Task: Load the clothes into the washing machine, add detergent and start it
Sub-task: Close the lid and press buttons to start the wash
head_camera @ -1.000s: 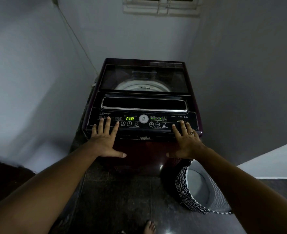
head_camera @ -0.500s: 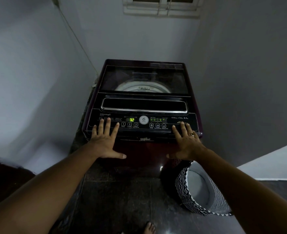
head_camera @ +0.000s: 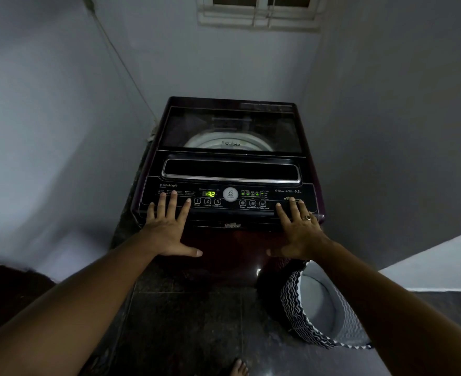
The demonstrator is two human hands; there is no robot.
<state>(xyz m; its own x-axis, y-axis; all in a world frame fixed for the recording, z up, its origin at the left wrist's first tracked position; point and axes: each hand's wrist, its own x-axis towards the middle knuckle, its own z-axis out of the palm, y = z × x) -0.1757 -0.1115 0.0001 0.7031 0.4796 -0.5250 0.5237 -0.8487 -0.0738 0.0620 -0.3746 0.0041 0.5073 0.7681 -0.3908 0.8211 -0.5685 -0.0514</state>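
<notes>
The washing machine, lid closed, is boxed into a corner by walls, a basket set just beside its right front. The left hand and right hand are laid flat on its front edge, fingers spread, nothing gripped. On the display 32 is shown, where letters were lit a second ago.

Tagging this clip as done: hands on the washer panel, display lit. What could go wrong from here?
1. The left hand lies flat on the black panel of the dark maroon top-load washing machine, index fingertip beside the round Power button; a slip might switch it off.
2. The black-and-white zigzag fabric laundry basket stands near the bare foot; stepping back might trip on it.
</notes>
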